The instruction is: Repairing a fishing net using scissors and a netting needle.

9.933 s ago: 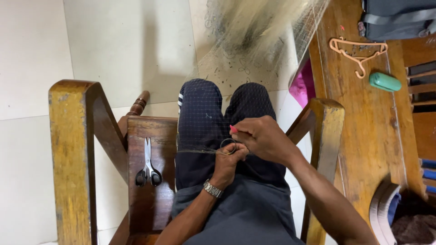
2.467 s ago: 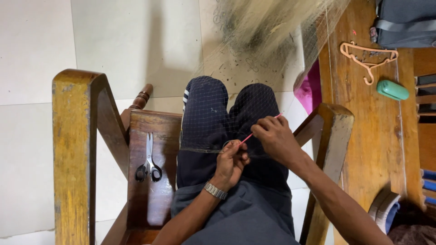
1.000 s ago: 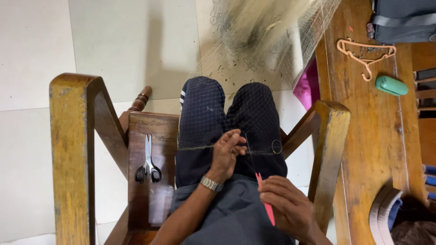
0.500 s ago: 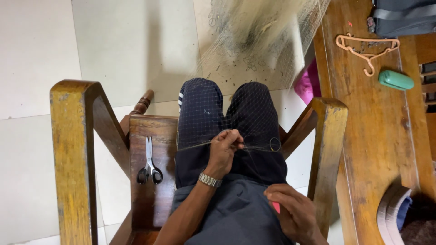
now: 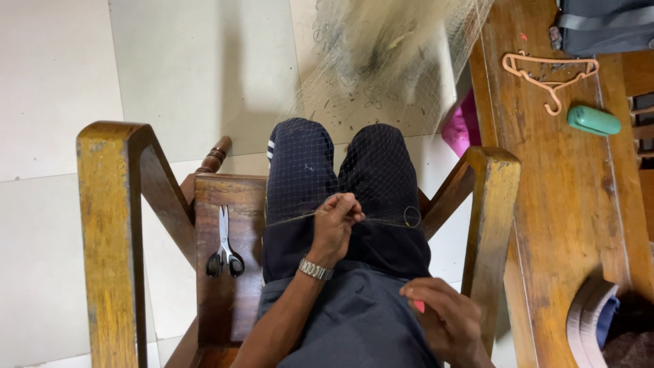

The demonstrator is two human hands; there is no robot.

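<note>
Mesh: fine net (image 5: 371, 170) over knees, edge pinched in left hand (image 5: 335, 221).
Right hand (image 5: 446, 319): closed around pink tool (image 5: 418, 307).
Seat: scissors (image 5: 224, 245).

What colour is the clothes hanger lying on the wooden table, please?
The clothes hanger is pale pink; the head view shows it.

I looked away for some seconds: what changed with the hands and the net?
The right hand left the net and dropped to the lap, holding the red tool. The left hand kept pinching the net's edge; the scissors stayed put.
</note>
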